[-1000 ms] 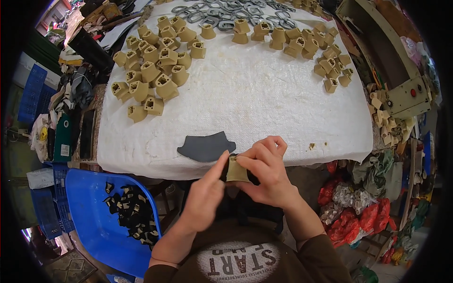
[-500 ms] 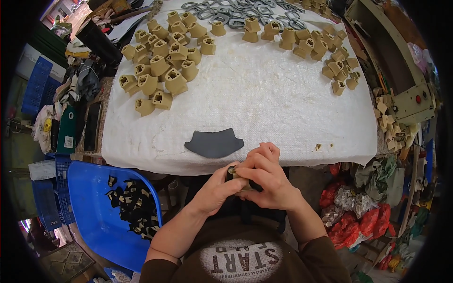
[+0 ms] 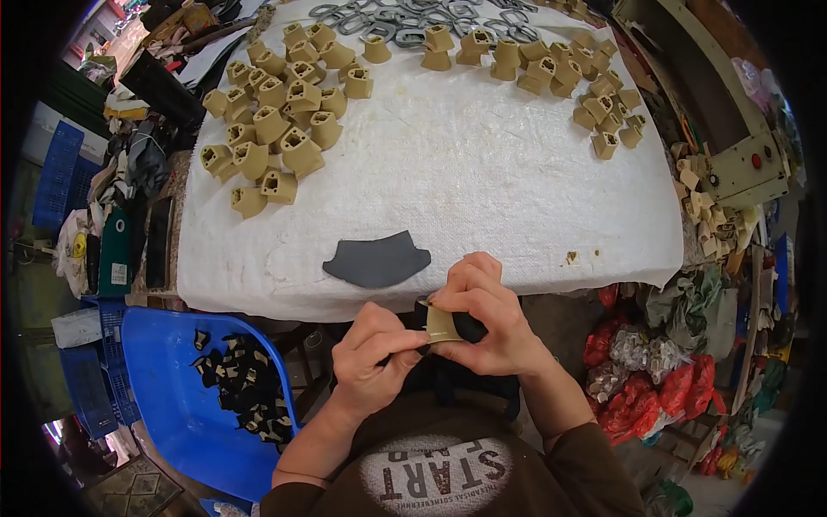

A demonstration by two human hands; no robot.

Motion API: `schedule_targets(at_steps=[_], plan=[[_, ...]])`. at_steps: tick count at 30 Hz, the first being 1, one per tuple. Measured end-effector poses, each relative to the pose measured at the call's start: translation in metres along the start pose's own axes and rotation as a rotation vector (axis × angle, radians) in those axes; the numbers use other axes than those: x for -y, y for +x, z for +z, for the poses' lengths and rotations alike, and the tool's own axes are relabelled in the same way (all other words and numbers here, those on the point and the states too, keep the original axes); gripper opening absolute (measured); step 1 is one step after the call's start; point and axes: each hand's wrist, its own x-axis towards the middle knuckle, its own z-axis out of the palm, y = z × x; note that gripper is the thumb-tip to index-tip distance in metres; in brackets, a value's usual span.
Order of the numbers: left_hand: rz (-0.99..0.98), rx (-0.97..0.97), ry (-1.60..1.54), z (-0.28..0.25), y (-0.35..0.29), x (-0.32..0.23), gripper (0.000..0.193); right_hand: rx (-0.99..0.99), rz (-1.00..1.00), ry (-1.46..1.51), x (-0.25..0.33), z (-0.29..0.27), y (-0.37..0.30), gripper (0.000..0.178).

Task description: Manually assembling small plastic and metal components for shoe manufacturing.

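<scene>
Beige is the front of the small block [image 3: 443, 325], which the person has between both hands, on the body's side of the near edge of the white cloth [image 3: 482, 189] and not resting on it. The right hand [image 3: 489, 326] is curled around the block, thumb below and fingers bent over its upper part, so it has a real hold. The left hand [image 3: 374, 351] is partly closed, its thumb and forefinger near together at the lower left corner of the block; perhaps they pinch the black covering [image 3: 420, 314], but this is too small for me to be sure.

Black shows at both sides of the block while the front is bare, so I judge this one as half made. In the blue tub [image 3: 164, 379] lies a heap of black-and-beige pieces [image 3: 245, 379], which look already done. On the cloth, the left group of bare blocks [image 3: 301, 153] and the right group of bare blocks [image 3: 505, 60] seem to be left to do. One dark grey sheet [image 3: 377, 260] lies flat near the hands, unused.

Fingers hide the back of the block, the lower pieces in the tub are covered by others, and the top edge cuts off some grey rings [image 3: 409, 38].
</scene>
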Motion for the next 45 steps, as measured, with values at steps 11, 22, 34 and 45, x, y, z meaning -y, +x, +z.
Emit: schedule_targets(at_steps=[11,22,34,45], plan=[[0.055,-0.008,-0.041,0.007,-0.001,0.0,0.021,0.099,0.063,0.117,0.0,0.003,0.0,0.043],[-0.404,-0.069,-0.341,0.003,0.0,-0.006,0.041,0.136,-0.042,-0.021,0.002,-0.001,0.0,0.047],[-0.715,0.266,-0.489,-0.017,0.0,-0.007,0.03,0.192,0.011,-0.046,0.021,-0.008,0.002,0.061],[-0.587,0.196,-0.299,-0.003,0.004,-0.011,0.039,-0.121,0.345,0.27,0.023,0.022,-0.019,0.005]])
